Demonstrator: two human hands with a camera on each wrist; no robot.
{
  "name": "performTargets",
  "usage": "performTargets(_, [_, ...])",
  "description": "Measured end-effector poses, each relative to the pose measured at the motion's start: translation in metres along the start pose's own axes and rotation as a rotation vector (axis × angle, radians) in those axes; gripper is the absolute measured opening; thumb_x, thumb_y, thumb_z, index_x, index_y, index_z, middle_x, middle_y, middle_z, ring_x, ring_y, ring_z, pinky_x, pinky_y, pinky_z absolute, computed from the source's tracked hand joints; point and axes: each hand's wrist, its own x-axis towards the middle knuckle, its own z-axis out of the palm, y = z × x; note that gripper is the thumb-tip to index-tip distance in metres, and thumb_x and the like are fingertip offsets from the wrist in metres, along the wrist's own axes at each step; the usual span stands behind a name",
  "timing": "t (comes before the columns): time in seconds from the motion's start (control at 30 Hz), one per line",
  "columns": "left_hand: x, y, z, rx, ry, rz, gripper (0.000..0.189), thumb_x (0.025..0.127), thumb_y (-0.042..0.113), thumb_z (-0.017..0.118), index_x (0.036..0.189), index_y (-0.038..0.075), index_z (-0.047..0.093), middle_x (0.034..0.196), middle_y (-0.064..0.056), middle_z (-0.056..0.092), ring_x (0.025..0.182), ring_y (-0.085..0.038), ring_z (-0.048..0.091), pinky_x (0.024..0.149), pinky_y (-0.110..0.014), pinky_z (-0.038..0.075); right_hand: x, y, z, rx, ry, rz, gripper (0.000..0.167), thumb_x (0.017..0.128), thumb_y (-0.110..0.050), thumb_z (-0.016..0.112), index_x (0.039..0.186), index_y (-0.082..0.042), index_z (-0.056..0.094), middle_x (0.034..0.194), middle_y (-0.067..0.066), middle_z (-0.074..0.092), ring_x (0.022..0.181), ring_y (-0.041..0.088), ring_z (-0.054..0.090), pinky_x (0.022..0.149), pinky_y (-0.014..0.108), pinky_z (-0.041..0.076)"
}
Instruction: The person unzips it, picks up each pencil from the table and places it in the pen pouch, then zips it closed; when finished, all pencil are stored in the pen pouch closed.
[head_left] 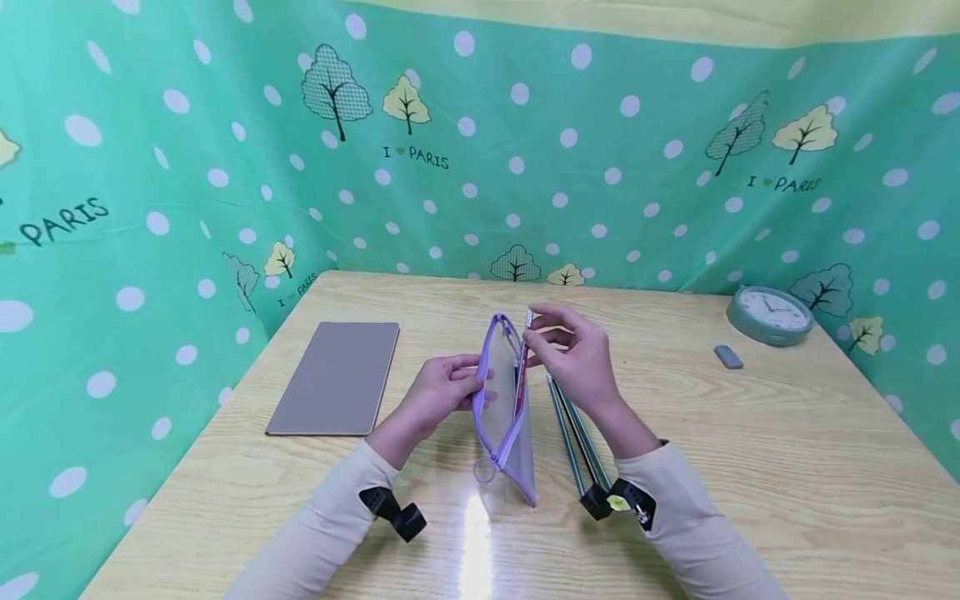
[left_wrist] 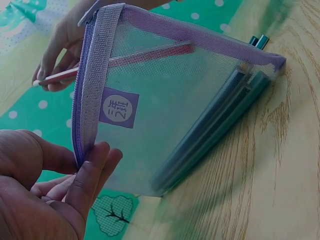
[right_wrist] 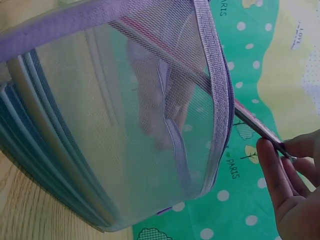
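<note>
A translucent mesh pencil pouch with a purple zipper stands tilted on the wooden table, its mouth gaping. My left hand pinches the zipper edge between thumb and fingers. In my right hand, fingertips pinch the upper end of a red pencil, whose lower part is inside the pouch. Through the mesh, several dark green pencils show along the pouch's bottom. More green pencils lie on the table under my right wrist. A purple label marks the mesh.
A grey notebook lies to the left. At the far right are a round teal-rimmed clock and a small grey oblong block. A green dotted curtain hangs behind the table and along its left side.
</note>
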Motion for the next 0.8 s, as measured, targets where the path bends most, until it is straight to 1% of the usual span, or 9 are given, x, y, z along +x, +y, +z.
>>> performTargets(0.07, [0.0005, -0.0005, -0.0003, -0.006, -0.004, 0.002, 0.041, 0.103, -0.002, 0.055, 0.143, -0.011, 0.052, 0.125, -0.028, 0.069, 0.083, -0.013, 0.076, 0.081, -0.029, 0.065, -0.0002, 0.0003, 0.0006, -0.021, -0.024, 0.007, 0.031, 0.092, 0.012, 0.066, 0.123, 0.012, 0.065, 0.100, 0.027, 0.066, 0.074, 0.006, 0.070, 0.063, 0.034, 0.066])
performTargets(0.17, [0.0013, -0.0013, -0.0008, -0.011, -0.007, 0.004, 0.041, 0.103, -0.002, 0.055, 0.143, -0.012, 0.051, 0.126, -0.029, 0.069, 0.083, -0.013, 0.076, 0.081, -0.029, 0.065, -0.0002, 0.0019, 0.0012, -0.043, -0.043, 0.019, 0.031, 0.093, 0.011, 0.067, 0.124, 0.011, 0.065, 0.101, 0.027, 0.066, 0.074, 0.008, 0.070, 0.063, 0.034, 0.067])
performTargets(0.5, [0.0031, -0.0035, -0.0023, -0.001, -0.009, 0.001, 0.041, 0.103, -0.001, 0.056, 0.143, -0.011, 0.052, 0.124, -0.028, 0.069, 0.088, -0.019, 0.077, 0.084, -0.031, 0.065, -0.0004, 0.0053, 0.0028, -0.083, -0.043, 0.050, 0.033, 0.094, 0.010, 0.066, 0.126, 0.009, 0.065, 0.102, 0.026, 0.067, 0.075, 0.016, 0.071, 0.064, 0.033, 0.067])
performTargets(0.67, [0.0045, -0.0058, -0.0020, 0.000, -0.011, -0.007, 0.041, 0.104, -0.001, 0.056, 0.143, -0.011, 0.052, 0.124, -0.026, 0.070, 0.090, -0.021, 0.077, 0.085, -0.031, 0.065, -0.0015, 0.0047, 0.0039, -0.103, -0.042, 0.034, 0.034, 0.093, 0.011, 0.066, 0.126, 0.008, 0.065, 0.101, 0.025, 0.068, 0.077, 0.025, 0.072, 0.063, 0.033, 0.066])
performTargets(0.8, [0.0038, -0.0043, -0.0019, 0.000, -0.010, -0.008, 0.041, 0.104, 0.000, 0.056, 0.143, -0.011, 0.052, 0.124, -0.026, 0.070, 0.089, -0.019, 0.077, 0.084, -0.031, 0.065, -0.0012, 0.0042, 0.0044, -0.117, -0.038, 0.022, 0.034, 0.093, 0.010, 0.066, 0.127, 0.007, 0.066, 0.101, 0.025, 0.069, 0.080, 0.035, 0.073, 0.062, 0.032, 0.066])
